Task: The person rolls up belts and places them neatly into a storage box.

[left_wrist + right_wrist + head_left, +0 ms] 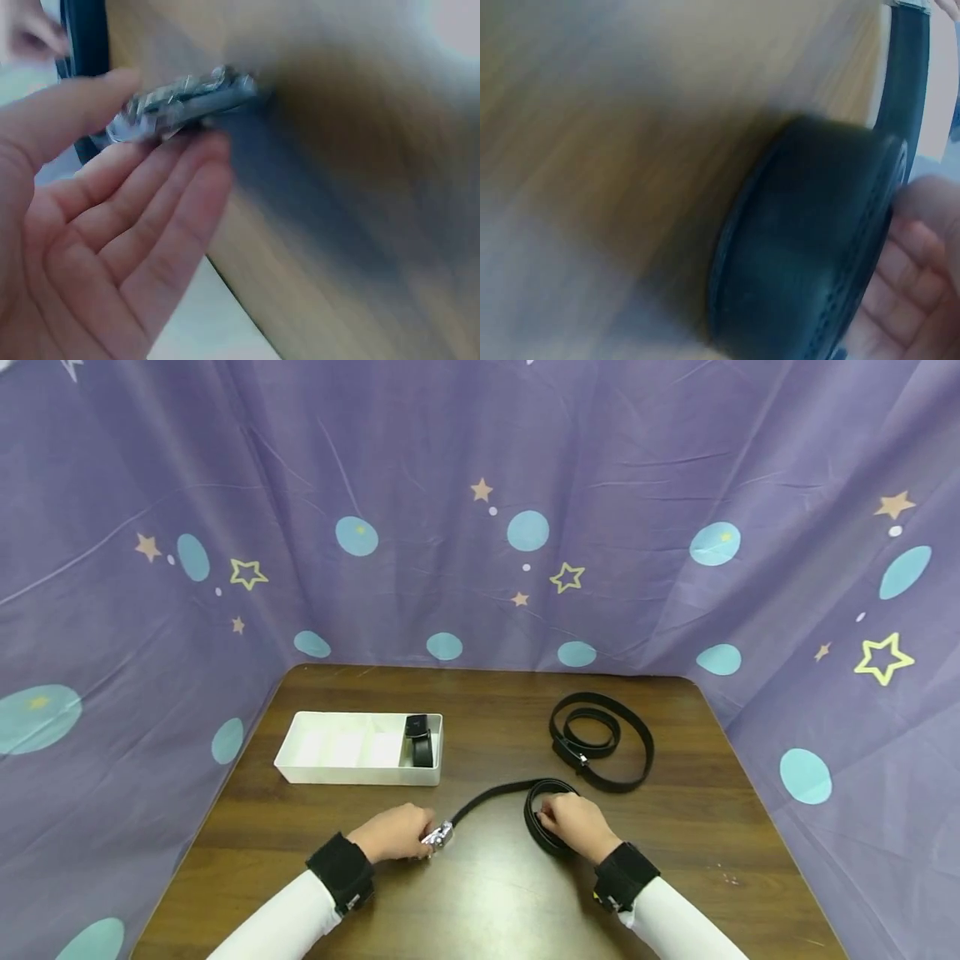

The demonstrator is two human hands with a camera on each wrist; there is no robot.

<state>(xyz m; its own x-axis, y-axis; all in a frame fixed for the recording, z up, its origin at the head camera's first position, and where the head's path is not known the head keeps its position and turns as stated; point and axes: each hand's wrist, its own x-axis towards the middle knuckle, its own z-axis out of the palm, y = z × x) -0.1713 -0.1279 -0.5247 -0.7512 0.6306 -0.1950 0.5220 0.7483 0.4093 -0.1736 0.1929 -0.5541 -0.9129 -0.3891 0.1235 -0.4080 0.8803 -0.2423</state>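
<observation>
Flat black belt (498,790), long axis running left-right, shiny silver metal buckle (441,834) pointing left; left hand (393,833) pinches buckle, right hand (579,822) pinches coiled end (544,838).

Room to pass down worktop (487,727) from back edge, between white box (360,775) toward left back corner and loose belt (647,747) toward right back corner. Held belt (531,817), strung between my left hand (397,833) and right hand (581,827), bars that lane's front end. Narrow strip beside box along left edge; wider one along right edge, beside loose belt. Curtain (480,552) walls off back edge.
</observation>
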